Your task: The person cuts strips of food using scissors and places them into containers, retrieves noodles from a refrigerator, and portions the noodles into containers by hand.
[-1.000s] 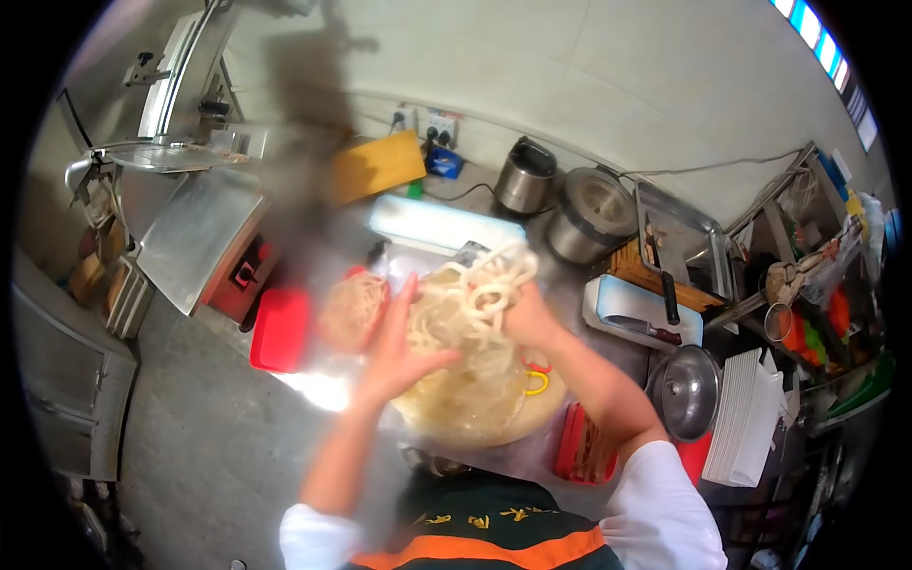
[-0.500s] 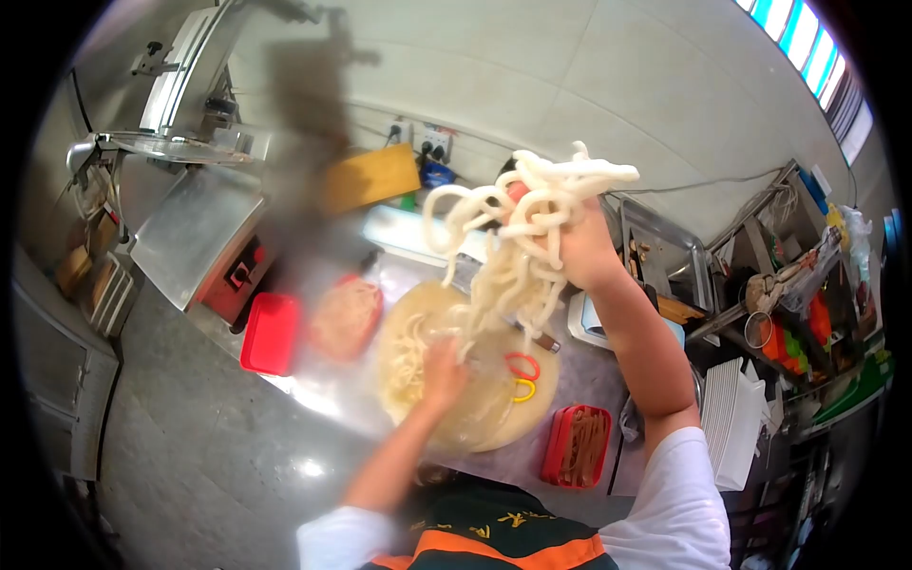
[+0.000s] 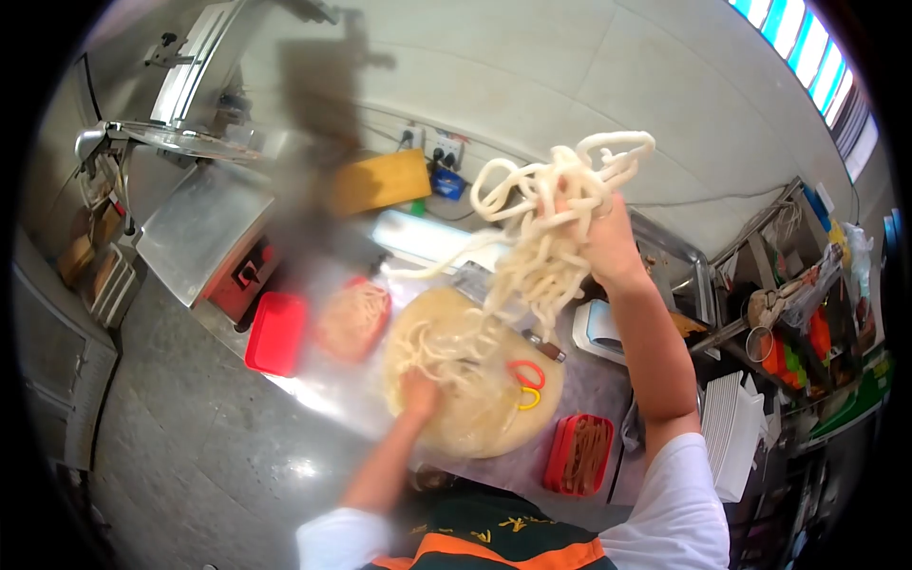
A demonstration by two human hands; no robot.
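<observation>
My right hand (image 3: 600,233) is raised above the board, wrapped round a thick bundle of long white tubular strands (image 3: 546,261). Loops stick up over the fingers, and the rest hangs down; one end stretches out to the left. On the round board (image 3: 475,432) lies a loose pile of the same pale strands (image 3: 442,347). At its lower edge is my left hand (image 3: 418,391), touching the strands, its fingers blurred and partly hidden. Scissors with one red and one yellow handle (image 3: 527,380) lie on the board's right side, near a knife with a brown handle (image 3: 548,351).
Left of the board stand a red tray (image 3: 275,334) and a red container of pale strands (image 3: 351,318). A red box of brown strips (image 3: 581,456) is at the lower right. White stacked trays (image 3: 730,437) and a cluttered rack (image 3: 788,304) stand farther right. A metal machine (image 3: 204,233) is left.
My right hand has moved slightly right with the bundle, whose loops have swung and shifted. My left hand has drawn back left and down across the pile on the board.
</observation>
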